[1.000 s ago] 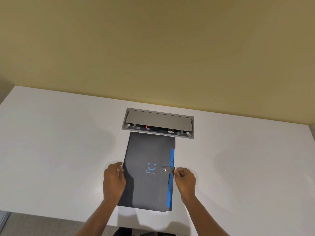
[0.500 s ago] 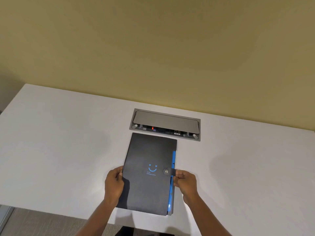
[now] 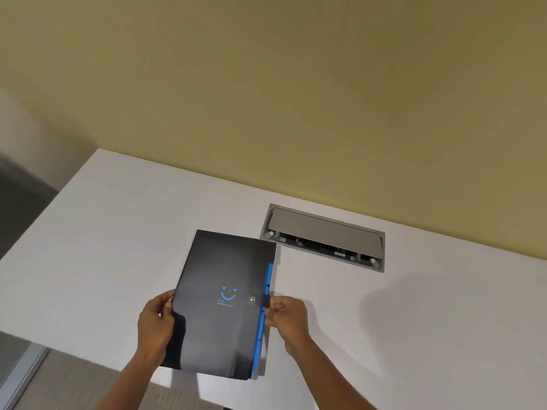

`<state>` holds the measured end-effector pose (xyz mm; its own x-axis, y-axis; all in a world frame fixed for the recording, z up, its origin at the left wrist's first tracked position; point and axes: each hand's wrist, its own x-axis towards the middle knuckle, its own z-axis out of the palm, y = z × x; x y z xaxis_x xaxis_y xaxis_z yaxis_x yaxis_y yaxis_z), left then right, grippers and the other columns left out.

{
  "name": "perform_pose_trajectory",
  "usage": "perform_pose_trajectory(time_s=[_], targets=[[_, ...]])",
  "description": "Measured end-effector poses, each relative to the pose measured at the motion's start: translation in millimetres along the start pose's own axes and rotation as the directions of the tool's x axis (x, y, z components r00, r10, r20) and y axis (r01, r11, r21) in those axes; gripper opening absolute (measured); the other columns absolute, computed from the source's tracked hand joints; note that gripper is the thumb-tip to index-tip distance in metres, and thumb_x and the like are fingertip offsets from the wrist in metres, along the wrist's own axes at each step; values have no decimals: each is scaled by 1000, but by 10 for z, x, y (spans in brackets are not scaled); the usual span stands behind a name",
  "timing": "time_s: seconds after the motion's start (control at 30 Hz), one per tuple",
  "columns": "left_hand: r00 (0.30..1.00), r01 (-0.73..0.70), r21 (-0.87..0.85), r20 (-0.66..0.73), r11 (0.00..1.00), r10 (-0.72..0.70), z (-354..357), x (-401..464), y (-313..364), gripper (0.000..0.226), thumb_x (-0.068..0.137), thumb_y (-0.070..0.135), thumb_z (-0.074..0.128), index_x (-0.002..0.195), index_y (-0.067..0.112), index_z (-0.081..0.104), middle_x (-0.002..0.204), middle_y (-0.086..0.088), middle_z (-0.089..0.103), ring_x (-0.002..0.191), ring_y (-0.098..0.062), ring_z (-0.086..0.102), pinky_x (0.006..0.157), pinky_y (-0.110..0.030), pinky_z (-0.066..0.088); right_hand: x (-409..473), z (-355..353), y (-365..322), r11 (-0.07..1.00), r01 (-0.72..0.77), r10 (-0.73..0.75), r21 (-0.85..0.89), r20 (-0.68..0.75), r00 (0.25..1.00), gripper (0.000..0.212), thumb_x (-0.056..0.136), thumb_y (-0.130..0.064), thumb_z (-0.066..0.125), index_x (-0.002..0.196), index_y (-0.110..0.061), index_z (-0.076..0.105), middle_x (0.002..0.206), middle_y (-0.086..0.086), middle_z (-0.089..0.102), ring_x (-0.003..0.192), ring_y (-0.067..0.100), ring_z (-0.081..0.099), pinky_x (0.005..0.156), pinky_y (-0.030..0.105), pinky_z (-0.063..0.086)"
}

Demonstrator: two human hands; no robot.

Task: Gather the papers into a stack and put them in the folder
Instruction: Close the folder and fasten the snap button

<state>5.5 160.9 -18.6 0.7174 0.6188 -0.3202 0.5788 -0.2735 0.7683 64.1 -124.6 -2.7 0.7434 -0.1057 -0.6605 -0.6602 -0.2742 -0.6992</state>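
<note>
Fingers of both hands clamp the shut black folder, left hand, right hand.

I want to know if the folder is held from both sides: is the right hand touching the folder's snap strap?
Touching. The head view shows the right hand pinching the strap's end at the folder edge.

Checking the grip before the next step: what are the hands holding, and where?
Both hold the folder: left hand on its left edge, right hand at the right edge by the snap tab.
</note>
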Motion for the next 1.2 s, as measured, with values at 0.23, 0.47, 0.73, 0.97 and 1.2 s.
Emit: perform_pose_trajectory(time_s=[0.23,0.47,0.73,0.97,1.2], targets=[[996,-89,-5,0,996,89,-311,695,243,36,101,-1,48,111,23,73,108,1,72,103,-21,63,92,-34,45,280,467,-514,998,23,-19,-59,65,998,31,87,2,77,72,-25,73,84,2,76,87,26,79,83,32,68],[990,-130,20,60,991,128,-184,1424,645,38,101,-2,44,109,20,74,105,1,71,100,-20,63,92,-32,45,707,685,-933,997,32,-31,-76,17,999,18,90,3,73,104,-6,80,93,7,77,91,27,78,77,27,64],[975,-63,-37,211,997,69,85,1852,897,31,99,7,52,93,29,75,91,15,76,88,-2,69,72,-22,51,1128,678,-1149,978,52,-53,-201,3,999,17,94,-2,72,111,-1,75,84,7,67,65,11,61,59,17,48],[949,-11,40,315,999,-2,263,2008,914,25,99,18,62,122,15,72,110,-5,76,101,-27,71,89,-38,54,1226,726,-1234,972,91,-79,-216,63,995,28,92,-7,79,118,-8,69,88,-1,65,83,15,68,73,18,57],[942,-48,62,334,997,24,305,2104,990,35,101,25,63,133,12,67,126,-9,73,110,-31,68,99,-44,54,1213,770,-1239,985,104,-90,-139,103,991,59,91,-12,82,145,-14,57,136,7,65,120,27,66,97,34,56]])
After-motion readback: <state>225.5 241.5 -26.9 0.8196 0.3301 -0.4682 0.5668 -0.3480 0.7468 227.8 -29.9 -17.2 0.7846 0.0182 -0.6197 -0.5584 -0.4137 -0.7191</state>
